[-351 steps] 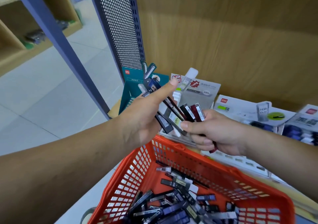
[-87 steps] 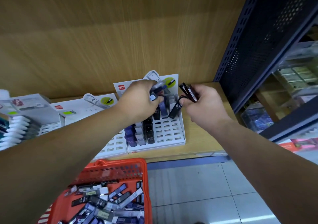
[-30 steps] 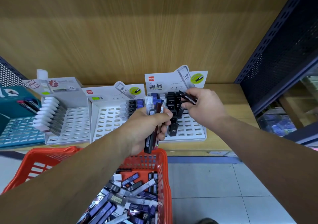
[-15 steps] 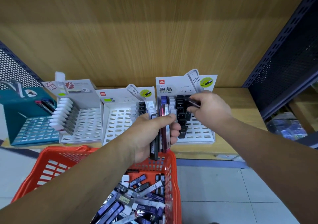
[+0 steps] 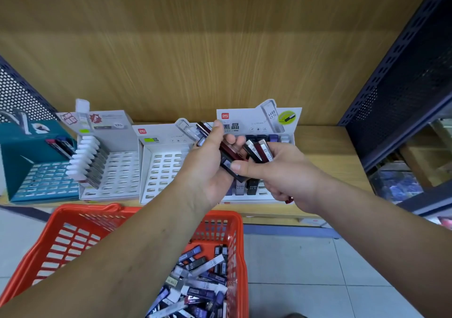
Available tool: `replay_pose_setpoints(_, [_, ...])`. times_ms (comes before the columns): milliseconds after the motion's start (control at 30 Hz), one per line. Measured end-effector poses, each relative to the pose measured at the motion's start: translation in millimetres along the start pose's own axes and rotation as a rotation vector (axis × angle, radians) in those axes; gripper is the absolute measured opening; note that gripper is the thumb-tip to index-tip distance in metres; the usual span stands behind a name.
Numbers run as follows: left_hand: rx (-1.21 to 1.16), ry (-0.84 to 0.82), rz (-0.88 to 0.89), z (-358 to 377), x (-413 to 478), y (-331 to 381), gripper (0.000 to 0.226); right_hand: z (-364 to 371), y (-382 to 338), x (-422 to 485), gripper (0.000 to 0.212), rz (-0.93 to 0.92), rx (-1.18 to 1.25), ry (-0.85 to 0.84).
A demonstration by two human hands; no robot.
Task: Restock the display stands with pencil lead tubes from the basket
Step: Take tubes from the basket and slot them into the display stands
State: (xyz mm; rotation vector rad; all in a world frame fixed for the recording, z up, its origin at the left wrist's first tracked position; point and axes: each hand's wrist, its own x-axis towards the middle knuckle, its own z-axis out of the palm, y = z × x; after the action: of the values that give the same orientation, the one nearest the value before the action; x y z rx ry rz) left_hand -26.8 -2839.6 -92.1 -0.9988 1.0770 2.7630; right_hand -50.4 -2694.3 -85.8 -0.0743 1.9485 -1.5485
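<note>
Dozens of loose pencil lead tubes (image 5: 195, 281) lie heaped in the orange basket (image 5: 61, 239) at six o'clock, closest to me. My left forearm crosses over it and hides the left part of the heap.

Just past the basket's far rim, both my hands meet at the centre. My left hand (image 5: 208, 168) is closed around a bundle of tubes (image 5: 228, 152), thumb pointing to twelve o'clock. My right hand (image 5: 286, 173), at three o'clock of it, grips a fan of dark red tubes (image 5: 259, 150), and its thumb presses on the lower end of one tube in the bundle.

My hands stand in front of the right white stand (image 5: 254, 118) and cover most of its slots. A few tubes marked HB show below my fingers, and a row of caps shows at its back.

At nine o'clock of my hands is the middle white stand (image 5: 166, 171). Further towards nine o'clock come a stand (image 5: 119, 168) with a row of white-capped tubes (image 5: 85, 161), then a teal stand (image 5: 22, 161) holding a few tubes at its back.

All four sit on a wooden shelf (image 5: 325, 151). A wooden back panel (image 5: 220, 48) fills twelve o'clock, and a dark perforated upright (image 5: 403, 85) rises at two o'clock.
</note>
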Motion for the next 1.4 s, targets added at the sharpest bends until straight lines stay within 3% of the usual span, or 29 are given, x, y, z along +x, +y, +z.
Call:
replay_pose_setpoints(133, [-0.024,-0.010,-0.009,2.8,4.6,-1.7,0.027,-8.4,2.3,2.3,0.017,0.002,0.064,0.018])
replay_pose_setpoints(233, [0.021,0.058,0.085,-4.1,12.1,6.9,0.019,-19.4,3.9,2.5,0.013,0.009,0.026,0.063])
replay_pose_setpoints(400, [0.571,0.199,0.307,-19.1,11.6,13.1,0.026,-32.7,8.7,7.0,0.022,-0.001,-0.014,0.160])
replay_pose_setpoints(567, [0.648,-0.108,0.197,-12.2,-2.6,9.2,0.034,-40.3,8.5,13.2,0.012,0.049,0.081,0.146])
replay_pose_setpoints(667, [0.811,-0.235,0.255,-6.9,-7.1,8.5,0.016,-49.5,9.7,14.6,0.005,0.137,0.159,0.145])
replay_pose_setpoints(767, [1.010,-0.233,0.365,-1.5,-2.7,5.5,0.012,-58.1,14.8,15.2,0.007,0.233,0.203,0.093])
replay_pose_setpoints(900, [1.275,-0.222,0.482,5.4,14.2,7.3,0.008,-65.5,24.7,12.7,0.027,0.299,0.036,0.148])
replay_pose_setpoints(1033, [1.460,-0.224,0.496,19.7,29.9,9.2,0.009,-75.9,33.5,10.8,0.021,0.300,0.138,0.161])
replay_pose_setpoints(1200, [1.745,-0.291,0.569,30.8,48.5,-1.0,0.016,-84.9,38.0,11.0,0.041,0.311,0.198,0.094])
replay_pose_setpoints(1300, [1.800,-0.286,0.625,27.2,55.2,-9.8,0.014,-86.4,39.6,12.8,0.053,0.319,0.262,0.090])
replay_pose_setpoints(1400, [1.756,-0.307,0.692,20.3,61.6,-17.3,0.011,-87.0,39.3,13.2,0.050,0.320,0.286,0.121])
